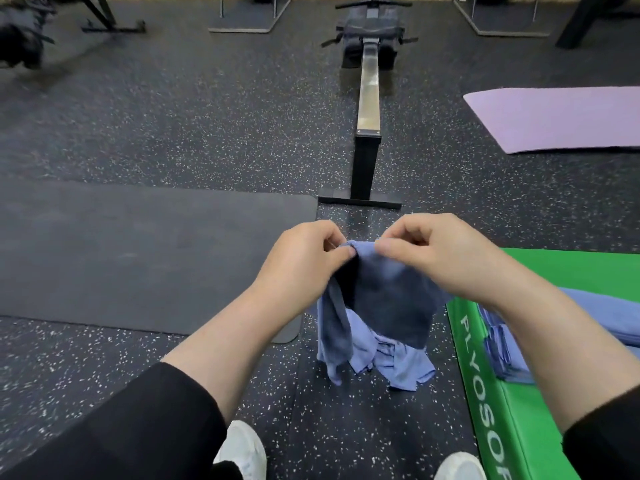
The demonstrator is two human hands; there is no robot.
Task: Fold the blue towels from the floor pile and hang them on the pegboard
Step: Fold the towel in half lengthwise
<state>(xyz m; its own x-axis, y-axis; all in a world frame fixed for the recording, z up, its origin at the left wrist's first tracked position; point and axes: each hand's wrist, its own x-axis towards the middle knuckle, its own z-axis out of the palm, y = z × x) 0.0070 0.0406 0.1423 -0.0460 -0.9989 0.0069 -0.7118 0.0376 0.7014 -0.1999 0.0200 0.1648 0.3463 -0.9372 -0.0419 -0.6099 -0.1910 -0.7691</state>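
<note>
Head view: a blue towel (388,299) is held up over the gym floor (173,133), its top edge pinched by the left hand (304,261) and the right hand (436,258), fingers curled onto the cloth just beside each other. The grip appears chosen so that corners can be found and the towel hung straight for folding. Under the hands, paler towels (398,362) are left heaped on the floor. Below the right forearm, more towels (588,317) are laid flat on a green box (554,271), seemingly already folded. The pegboard is not seen.
</note>
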